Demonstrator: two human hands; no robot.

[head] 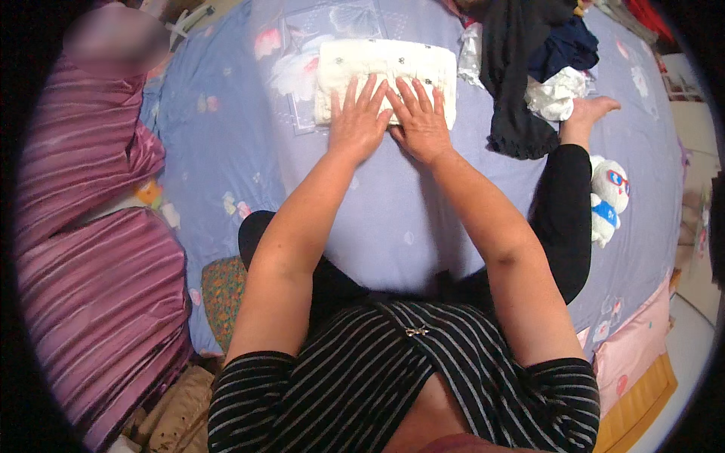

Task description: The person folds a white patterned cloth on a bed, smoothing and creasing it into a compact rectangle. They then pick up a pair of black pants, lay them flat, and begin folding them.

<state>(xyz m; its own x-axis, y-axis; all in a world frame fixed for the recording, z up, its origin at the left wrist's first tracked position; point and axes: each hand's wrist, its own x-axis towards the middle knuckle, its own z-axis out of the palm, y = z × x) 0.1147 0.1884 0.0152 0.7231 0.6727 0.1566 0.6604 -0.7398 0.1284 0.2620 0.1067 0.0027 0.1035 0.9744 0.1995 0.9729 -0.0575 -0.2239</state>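
Observation:
A folded cream-coloured cloth item (351,59) with small dark motifs lies on the bed, straight in front of me. Both hands rest flat on its near half. My left hand (357,122) spreads its fingers over the left part of the fabric. Beside it, my right hand (419,122) lies on the middle and right part, fingers also apart, with its thumb at the near edge. The two hands nearly meet at the fingertips and hide some of the cloth. Neither hand grips anything.
The bed wears a blue-violet floral sheet (396,226). Right of the cloth lie a black garment (510,96), a navy garment (566,51) and a crumpled white cloth (558,90). A white plush toy (609,198) sits by my leg. Purple striped curtains (107,283) hang at left.

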